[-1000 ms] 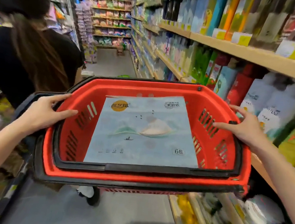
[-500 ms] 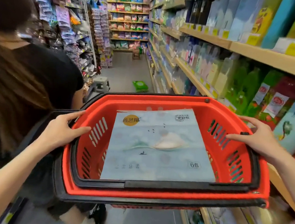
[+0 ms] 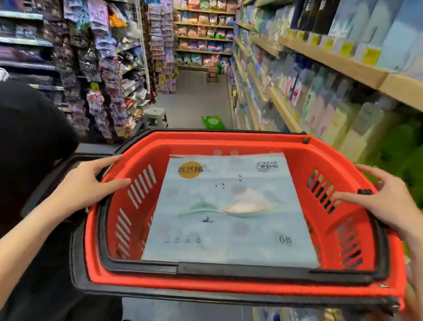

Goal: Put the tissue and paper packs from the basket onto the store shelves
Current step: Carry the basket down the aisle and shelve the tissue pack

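Held up in the aisle: a red plastic shopping basket with black rim and folded black handles (image 3: pixel 380 165). Left hand (image 3: pixel 87 185) clasped on the left rim, fingers curled over the edge. Right hand (image 3: pixel 383 203) clasped on the right rim, fingers spread across the slotted wall. Lying flat inside, filling most of the bottom: a pale blue flat tissue pack with a gold round logo and a "6包" mark (image 3: pixel 230 216). Just to the right, wooden store shelves (image 3: pixel 349 68) stocked with blurred bottles and packs. At left, a person in a black top (image 3: pixel 5 161), close beside the basket.
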